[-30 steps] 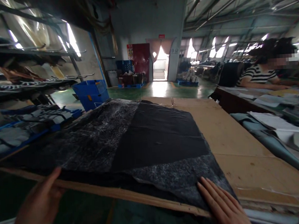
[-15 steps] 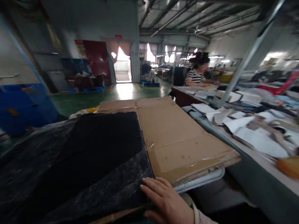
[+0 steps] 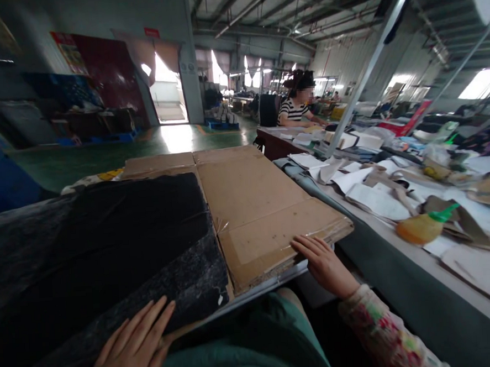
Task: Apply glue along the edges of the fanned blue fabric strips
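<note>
My left hand (image 3: 133, 348) lies palm down at the near edge of a black sheet (image 3: 140, 228), fingers stretched out on it. The sheet covers the left part of the cardboard-topped surface; its near part looks greyish and scuffed. To the right, my right hand (image 3: 326, 261) rests on the near edge of the bare brown cardboard (image 3: 258, 199), fingers extended over the top. Its thumb is hidden. Clear tape runs along that cardboard edge, and a pale board edge (image 3: 271, 281) shows beneath. Neither hand visibly holds anything.
On the right, a long table (image 3: 402, 246) bears paper pieces, fabric scraps and an orange bottle with a green nozzle (image 3: 422, 228). A person in a striped top (image 3: 294, 113) sits behind it. A blue bin (image 3: 3, 170) stands left; a bright doorway (image 3: 168, 94) lies ahead.
My right hand has moved right, from the black sheet's corner to the cardboard's near edge. My left hand has come into view on the sheet. The view has swung right.
</note>
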`<action>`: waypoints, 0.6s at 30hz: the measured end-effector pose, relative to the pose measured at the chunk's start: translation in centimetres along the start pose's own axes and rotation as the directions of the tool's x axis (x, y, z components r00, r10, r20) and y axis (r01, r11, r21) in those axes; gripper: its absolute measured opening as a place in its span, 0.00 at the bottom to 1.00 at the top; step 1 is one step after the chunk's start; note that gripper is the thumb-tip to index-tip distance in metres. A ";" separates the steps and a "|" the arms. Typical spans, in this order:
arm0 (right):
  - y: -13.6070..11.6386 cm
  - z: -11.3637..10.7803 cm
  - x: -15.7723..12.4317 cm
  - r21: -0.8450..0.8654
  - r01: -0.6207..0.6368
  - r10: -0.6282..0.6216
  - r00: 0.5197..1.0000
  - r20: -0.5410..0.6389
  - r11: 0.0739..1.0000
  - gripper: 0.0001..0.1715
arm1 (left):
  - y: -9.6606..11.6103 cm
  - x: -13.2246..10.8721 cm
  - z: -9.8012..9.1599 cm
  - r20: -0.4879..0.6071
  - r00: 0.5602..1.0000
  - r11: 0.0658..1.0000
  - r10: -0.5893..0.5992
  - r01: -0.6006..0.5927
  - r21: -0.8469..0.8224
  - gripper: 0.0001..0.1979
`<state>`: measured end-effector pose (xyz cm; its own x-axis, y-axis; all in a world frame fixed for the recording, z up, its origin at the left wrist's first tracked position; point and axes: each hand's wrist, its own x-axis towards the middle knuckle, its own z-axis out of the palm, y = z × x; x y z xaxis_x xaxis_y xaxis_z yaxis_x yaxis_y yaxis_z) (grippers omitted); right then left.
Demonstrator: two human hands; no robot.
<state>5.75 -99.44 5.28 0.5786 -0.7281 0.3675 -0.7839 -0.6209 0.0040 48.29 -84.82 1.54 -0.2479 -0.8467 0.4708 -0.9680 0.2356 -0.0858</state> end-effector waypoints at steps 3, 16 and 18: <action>1.3 -0.7 -0.2 0.067 -0.051 0.053 0.998 -0.030 0.996 0.29 | -0.1 1.3 -1.1 -0.013 1.000 1.000 0.019 -0.019 -0.001 0.25; 14.5 -0.6 0.9 0.163 -0.789 0.787 0.610 0.094 0.592 0.32 | 1.0 3.3 0.5 0.038 0.999 1.000 -0.007 0.008 -0.027 0.29; 14.7 -0.9 1.5 0.146 -0.792 0.789 0.607 0.096 0.592 0.29 | 1.1 3.3 0.5 0.042 0.999 1.000 -0.015 0.016 -0.021 0.29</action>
<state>-5.09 -109.36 6.70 -0.2452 -0.9598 0.1367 -0.8898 0.1669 -0.4247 46.37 -87.60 2.55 -0.2347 -0.8696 0.4345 -0.9708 0.2322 -0.0597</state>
